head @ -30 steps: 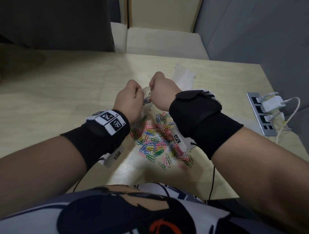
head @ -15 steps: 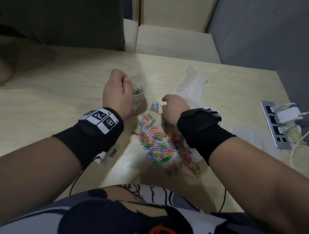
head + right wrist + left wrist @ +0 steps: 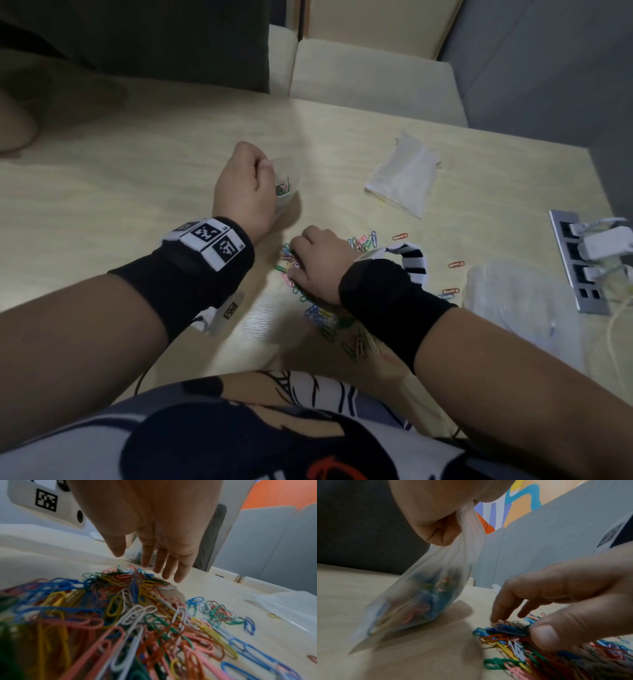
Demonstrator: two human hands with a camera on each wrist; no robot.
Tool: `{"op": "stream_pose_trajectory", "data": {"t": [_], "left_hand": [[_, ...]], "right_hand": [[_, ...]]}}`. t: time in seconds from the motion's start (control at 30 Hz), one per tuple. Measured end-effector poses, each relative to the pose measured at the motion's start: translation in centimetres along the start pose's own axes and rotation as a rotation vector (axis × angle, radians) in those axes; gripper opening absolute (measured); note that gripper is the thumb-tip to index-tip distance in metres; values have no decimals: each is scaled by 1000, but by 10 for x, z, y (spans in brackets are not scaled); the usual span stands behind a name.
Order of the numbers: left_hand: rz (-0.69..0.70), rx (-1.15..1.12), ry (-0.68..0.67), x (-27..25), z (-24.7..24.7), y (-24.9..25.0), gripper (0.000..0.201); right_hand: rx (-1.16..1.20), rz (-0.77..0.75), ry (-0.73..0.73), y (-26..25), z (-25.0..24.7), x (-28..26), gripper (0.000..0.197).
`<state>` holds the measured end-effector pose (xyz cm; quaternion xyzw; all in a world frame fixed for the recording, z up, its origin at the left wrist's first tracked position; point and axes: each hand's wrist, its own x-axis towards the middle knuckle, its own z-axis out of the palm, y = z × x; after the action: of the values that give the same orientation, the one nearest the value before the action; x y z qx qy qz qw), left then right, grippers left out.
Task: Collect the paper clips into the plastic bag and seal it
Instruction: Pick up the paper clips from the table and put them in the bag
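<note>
The left hand (image 3: 244,186) grips the plastic bag (image 3: 419,599) by its neck, just left of the paper clips (image 3: 137,615). The right hand (image 3: 317,265), nearer, hovers over the paper clips with fingers loosely spread, holding nothing.

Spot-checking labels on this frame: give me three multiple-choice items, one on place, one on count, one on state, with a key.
1. Where is the pile of paper clips relative to the right hand?
A. Under and beside it on the table
B. On the white sofa
C. On the power strip

2. How many hands are gripping the plastic bag?
A. None
B. One
C. Two

3. What is the state of the plastic bag?
A. Empty and flat
B. Sealed and lying apart from both hands
C. Holding some clips, top bunched in the left hand

Key: 1 A, the head view shows clips spread around the right hand on the table. 2 B, only the left hand grips it. 3 C, the left wrist view shows coloured clips inside it.
</note>
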<state>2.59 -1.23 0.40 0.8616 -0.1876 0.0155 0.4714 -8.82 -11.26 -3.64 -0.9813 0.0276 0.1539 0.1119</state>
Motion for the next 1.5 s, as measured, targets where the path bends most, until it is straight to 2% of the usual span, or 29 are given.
{"op": "stream_pose_trajectory", "data": {"t": [0.13, 0.27, 0.33, 0.43, 0.57, 0.73, 0.87, 0.97, 1.1, 1.23, 1.3, 1.4, 1.5], "left_hand": [[2, -10, -42, -7, 5, 4, 14], [1, -22, -68, -12, 8, 9, 14], [6, -30, -84, -15, 10, 11, 12], [18, -36, -122, -21, 15, 17, 10], [44, -35, -189, -30, 23, 26, 10], [61, -68, -301, -41, 34, 38, 11], [93, -71, -362, -47, 40, 46, 10], [91, -76, -381, -51, 43, 49, 11], [68, -50, -386, -55, 45, 53, 12], [44, -26, -410, -58, 47, 57, 15], [29, -27, -424, -59, 48, 59, 16], [4, -43, -432, -59, 46, 59, 15], [-25, -54, -409, -56, 44, 58, 16]], "right_hand": [[-97, -150, -123, -3, 9, -11, 79], [-178, -178, -226, 9, 18, -26, 91], [-195, -198, -182, 18, 19, -34, 85], [-221, -193, -151, 30, 18, -46, 60], [-141, -85, -45, 38, 19, -60, 31], [-60, 63, -44, 48, 13, -65, 23], [85, 228, 25, 56, 0, -71, 17], [226, 357, 188, 63, -17, -77, 17], [580, 532, 457, 71, -39, -80, 12], [857, 552, 683, 66, -61, -75, 12], [955, 531, 752, 57, -69, -71, 9], [964, 503, 722, 45, -71, -63, 11], [759, 472, 499, 36, -75, -60, 24]]}}
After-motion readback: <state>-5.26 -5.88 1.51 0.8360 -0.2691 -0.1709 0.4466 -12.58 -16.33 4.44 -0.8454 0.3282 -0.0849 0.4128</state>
